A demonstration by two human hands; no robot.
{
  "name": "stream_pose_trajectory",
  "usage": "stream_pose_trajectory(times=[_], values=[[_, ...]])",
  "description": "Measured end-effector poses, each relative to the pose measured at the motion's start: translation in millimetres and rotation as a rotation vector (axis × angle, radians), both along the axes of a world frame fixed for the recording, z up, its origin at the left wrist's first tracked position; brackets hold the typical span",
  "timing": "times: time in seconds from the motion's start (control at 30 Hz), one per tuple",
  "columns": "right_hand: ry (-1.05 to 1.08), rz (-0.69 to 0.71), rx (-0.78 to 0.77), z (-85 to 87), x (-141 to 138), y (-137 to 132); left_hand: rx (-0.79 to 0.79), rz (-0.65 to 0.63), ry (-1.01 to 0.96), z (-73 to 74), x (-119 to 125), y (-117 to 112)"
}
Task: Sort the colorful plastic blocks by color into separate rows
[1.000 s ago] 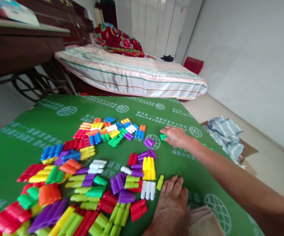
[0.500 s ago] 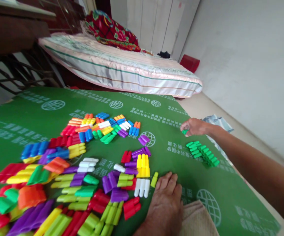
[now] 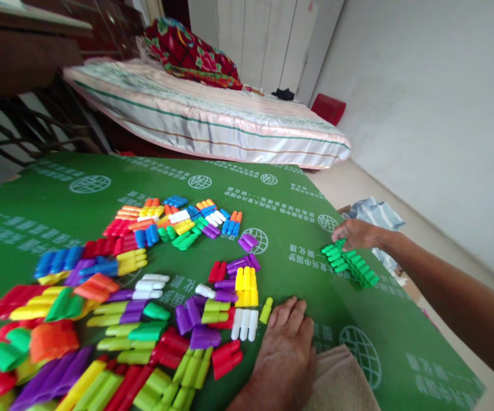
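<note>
My right hand (image 3: 353, 235) reaches out to the right side of the green board (image 3: 268, 214). Its fingers are closed on a small green building block (image 3: 340, 243), partly hidden by them. That block touches or lies just above the far end of a joined row of green bullet-shaped blocks (image 3: 360, 267). Near the front, my left hand (image 3: 285, 342) rests palm down on the board, fingers slightly apart and holding nothing. Close to its fingertips lies a single lime bullet-shaped block (image 3: 266, 310), with a white three-pronged block (image 3: 245, 325) to the left.
Many loose blocks in several colours, such as an orange one (image 3: 55, 341) and a purple one (image 3: 248, 242), cover the board's left and middle. Beyond stands a bed (image 3: 212, 125). A striped cloth (image 3: 375, 214) lies past the right edge. Beige fabric (image 3: 345, 379) is beside my left hand.
My right hand has moved right and slightly nearer with the small green block, from open board to the joined green row. My left hand has stayed in place.
</note>
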State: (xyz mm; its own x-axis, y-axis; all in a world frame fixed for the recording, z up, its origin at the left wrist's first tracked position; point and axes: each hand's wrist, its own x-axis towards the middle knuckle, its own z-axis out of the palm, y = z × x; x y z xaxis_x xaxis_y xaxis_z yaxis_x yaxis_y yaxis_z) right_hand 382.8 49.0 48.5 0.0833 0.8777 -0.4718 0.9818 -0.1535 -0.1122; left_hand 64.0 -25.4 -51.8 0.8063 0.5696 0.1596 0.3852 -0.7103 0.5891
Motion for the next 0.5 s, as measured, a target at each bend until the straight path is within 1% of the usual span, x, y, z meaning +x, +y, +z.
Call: stream_pose_trajectory(times=[0.2, 0.33, 0.43, 0.5], values=[[-0.024, -0.014, -0.02, -0.3, 0.6, -1.5, -0.017, -0.004, 0.009, 1.1, -0.1, 0.1], [0.004, -0.017, -0.033, -0.4, 1.7, -1.8, -0.033, -0.008, 0.023, 3.4, 0.0, 0.4], [0.01, -0.033, -0.01, -1.7, 3.9, -1.6, -0.038, -0.01, 0.021, 3.4, -0.2, 0.2], [-0.019, -0.035, 0.034, -3.8, 5.0, -2.0, -0.033, -0.003, 0.011, 2.9, -0.4, -0.1]])
